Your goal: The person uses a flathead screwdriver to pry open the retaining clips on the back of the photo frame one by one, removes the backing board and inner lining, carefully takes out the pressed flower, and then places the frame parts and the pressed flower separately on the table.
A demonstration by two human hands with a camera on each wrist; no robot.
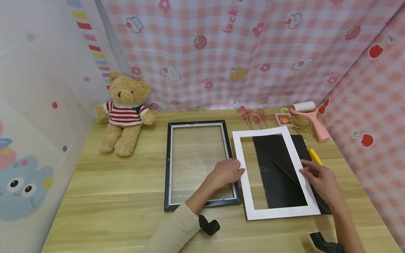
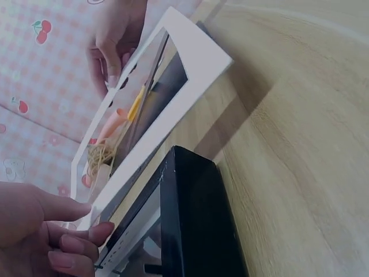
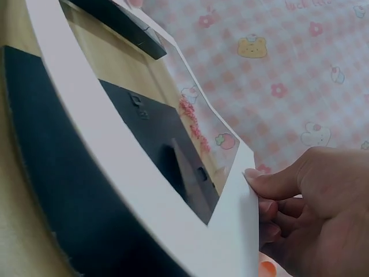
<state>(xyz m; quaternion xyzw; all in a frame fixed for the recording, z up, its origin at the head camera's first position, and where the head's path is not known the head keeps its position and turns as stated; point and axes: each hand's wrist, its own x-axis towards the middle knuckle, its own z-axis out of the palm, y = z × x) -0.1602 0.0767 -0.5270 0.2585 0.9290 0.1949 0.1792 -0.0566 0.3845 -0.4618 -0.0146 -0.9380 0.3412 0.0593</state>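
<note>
A white picture mat (image 1: 281, 212), a thin rectangular border with an open middle, is held raised and tilted above the table. My left hand (image 1: 227, 172) pinches its left edge between thumb and fingers, as the left wrist view also shows. At the opposite edge, my right hand (image 1: 321, 179) pinches the mat; in the right wrist view the thumb lies on the white face (image 3: 230, 231). Beneath the mat is a black frame backing board (image 1: 278, 182) with a stand leg, partly covered. The black picture frame (image 1: 167, 168) lies under my left forearm, a clear pane inside.
A teddy bear (image 1: 123, 116) in a striped sweater sits at the back left. Pink dried flowers (image 1: 250, 116), a small box (image 1: 283, 120), twine (image 1: 302, 123) and a lint roller (image 1: 311, 117) lie at the back right. A yellow handle (image 1: 315, 157) shows beside the backing board.
</note>
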